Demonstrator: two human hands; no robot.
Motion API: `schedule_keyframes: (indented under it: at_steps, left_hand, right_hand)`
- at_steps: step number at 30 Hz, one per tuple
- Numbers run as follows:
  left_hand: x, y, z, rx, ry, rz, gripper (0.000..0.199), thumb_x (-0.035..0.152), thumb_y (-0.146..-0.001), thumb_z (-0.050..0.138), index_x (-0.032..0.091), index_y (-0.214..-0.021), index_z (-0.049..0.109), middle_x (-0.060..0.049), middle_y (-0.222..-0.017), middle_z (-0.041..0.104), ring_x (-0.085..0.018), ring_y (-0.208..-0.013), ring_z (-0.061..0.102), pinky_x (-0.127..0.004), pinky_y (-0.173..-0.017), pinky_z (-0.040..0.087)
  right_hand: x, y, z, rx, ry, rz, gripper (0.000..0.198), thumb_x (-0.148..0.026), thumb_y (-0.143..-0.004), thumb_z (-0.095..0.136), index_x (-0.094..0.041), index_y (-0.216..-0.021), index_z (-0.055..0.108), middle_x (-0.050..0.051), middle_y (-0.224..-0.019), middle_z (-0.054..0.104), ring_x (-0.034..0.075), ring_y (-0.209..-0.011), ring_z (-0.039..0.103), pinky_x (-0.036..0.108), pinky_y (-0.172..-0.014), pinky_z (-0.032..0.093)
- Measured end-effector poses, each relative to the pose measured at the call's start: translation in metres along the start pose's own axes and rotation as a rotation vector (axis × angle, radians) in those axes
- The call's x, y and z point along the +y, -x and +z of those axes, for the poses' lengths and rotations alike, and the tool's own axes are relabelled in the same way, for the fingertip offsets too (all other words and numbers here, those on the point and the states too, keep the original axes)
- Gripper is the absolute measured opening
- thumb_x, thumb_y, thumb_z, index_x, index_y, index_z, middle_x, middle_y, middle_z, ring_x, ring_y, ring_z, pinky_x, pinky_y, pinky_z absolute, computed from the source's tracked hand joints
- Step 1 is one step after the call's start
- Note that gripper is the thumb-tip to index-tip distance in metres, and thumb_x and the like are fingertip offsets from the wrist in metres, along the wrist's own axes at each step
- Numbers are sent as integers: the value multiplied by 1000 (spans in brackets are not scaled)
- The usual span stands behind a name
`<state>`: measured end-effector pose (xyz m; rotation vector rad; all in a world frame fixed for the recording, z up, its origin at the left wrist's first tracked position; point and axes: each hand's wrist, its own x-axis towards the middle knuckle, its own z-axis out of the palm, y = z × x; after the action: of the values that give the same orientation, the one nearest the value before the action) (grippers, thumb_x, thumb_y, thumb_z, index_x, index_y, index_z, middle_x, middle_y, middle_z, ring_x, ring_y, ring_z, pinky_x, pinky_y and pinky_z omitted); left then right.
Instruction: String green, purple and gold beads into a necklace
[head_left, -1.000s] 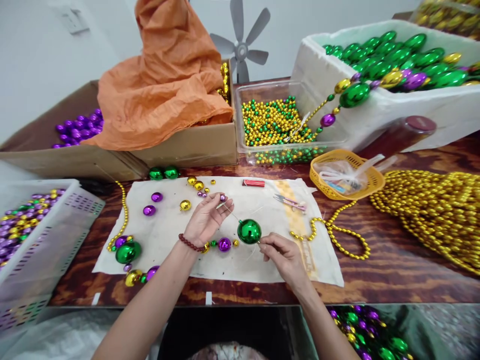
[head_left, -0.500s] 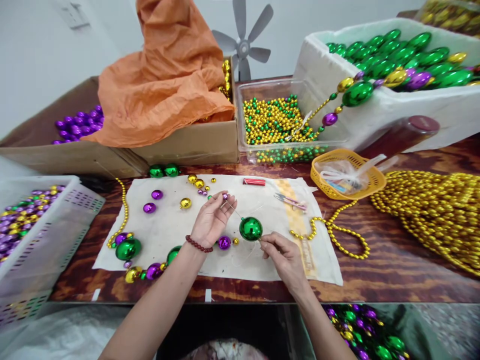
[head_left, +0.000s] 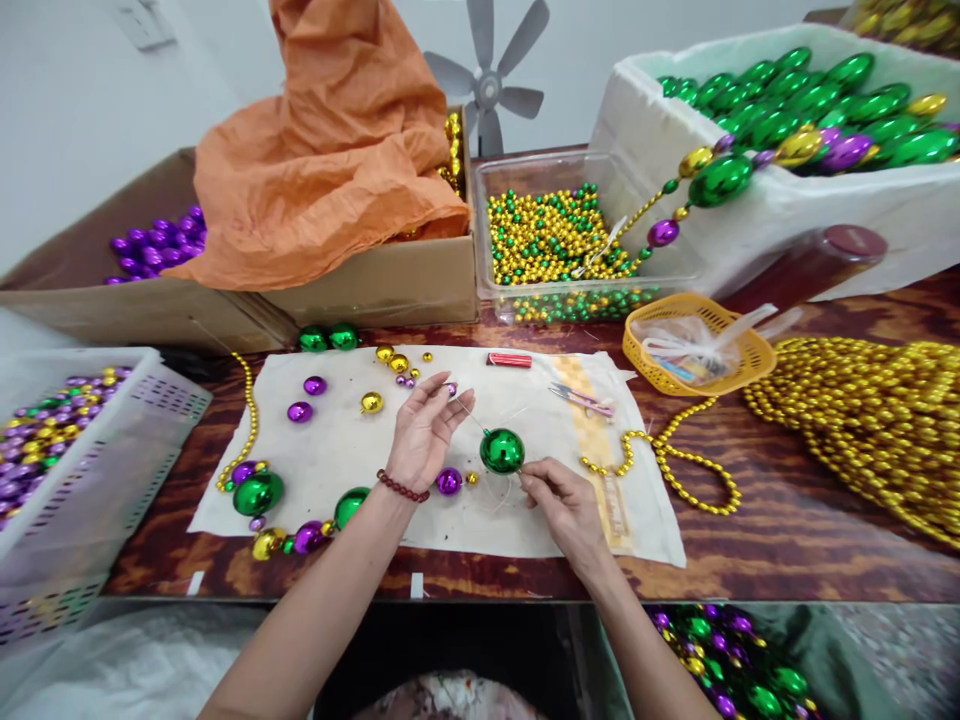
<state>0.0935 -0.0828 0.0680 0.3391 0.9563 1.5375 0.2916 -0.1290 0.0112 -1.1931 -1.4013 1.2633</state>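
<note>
My left hand (head_left: 424,430) pinches a small purple bead (head_left: 451,389) between thumb and forefinger, the other fingers loosely spread. A thin thread (head_left: 471,410) runs from there down to a big shiny green ball (head_left: 502,451), which hangs above the white cloth. Just right of the ball, my right hand (head_left: 562,500) is closed in a pinch on the thread where it leaves the ball. Below and between the hands, a purple ball (head_left: 449,481) and a small gold bead (head_left: 472,479) rest on the cloth. A strung row with a green ball (head_left: 351,508) passes behind my left forearm.
On the cloth (head_left: 300,460) lie loose beads, thread snips (head_left: 582,400) and a red lighter-like piece (head_left: 509,360). Behind stand cardboard boxes (head_left: 375,290), a clear bead tub (head_left: 517,292) and a foam box (head_left: 645,130). To the right are a yellow basket (head_left: 652,375) and gold bead strands (head_left: 862,420).
The green ball has shifted very slightly up, and both hands keep their pinches. My left fingers have opened out a little. The view has moved slightly.
</note>
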Motion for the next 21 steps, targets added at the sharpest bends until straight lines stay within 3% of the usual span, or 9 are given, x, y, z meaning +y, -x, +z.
schedule_keyframes:
  at_steps: [4,8,12,15,17,21]
  left_hand:
    - [-5,3,2,-15,-50,-25,38,15,-68,85,18,-102,69,1,-84,73,-20,-86,75,-38,-94,54]
    - [-13,5,4,-57,-182,-71,29,27,-65,88,15,-86,73,-4,-86,74,-20,-85,74,-33,-85,54]
    - [-17,2,3,-29,-359,70,26,36,-67,86,15,-80,78,-6,-88,75,-13,-79,67,-26,-75,53]
    - [-14,2,4,-26,-436,181,22,35,-69,84,17,-80,80,-4,-85,72,-9,-69,61,-22,-65,50]
    - [-10,5,7,-64,-455,224,19,34,-72,81,17,-81,81,-3,-81,70,-9,-66,60,-23,-64,51]
    - [2,20,18,-151,-499,320,15,31,-80,76,18,-84,80,-3,-81,68,-10,-68,63,-25,-68,54]
  right_hand:
    - [1,-5,4,9,-27,17,16,-33,-85,64,-19,-79,71,0,-67,63,13,-55,60,25,-55,49]
    - [7,-18,2,-4,-75,90,21,-40,-82,67,-19,-85,67,-1,-69,65,14,-56,60,26,-56,52]
    - [8,-29,-18,-43,77,110,25,-43,-83,65,-20,-94,67,1,-78,69,15,-55,63,27,-55,51]
    - [-4,-33,-31,18,376,2,23,-41,-91,60,-21,-97,70,4,-89,72,15,-57,65,29,-59,50]
    - [-17,-36,-30,30,442,-119,24,-40,-95,58,-21,-102,71,6,-101,72,14,-57,65,29,-60,51]
    - [-36,-46,-10,-111,478,-327,26,-34,-100,51,-21,-111,71,8,-109,73,17,-67,69,28,-63,52]
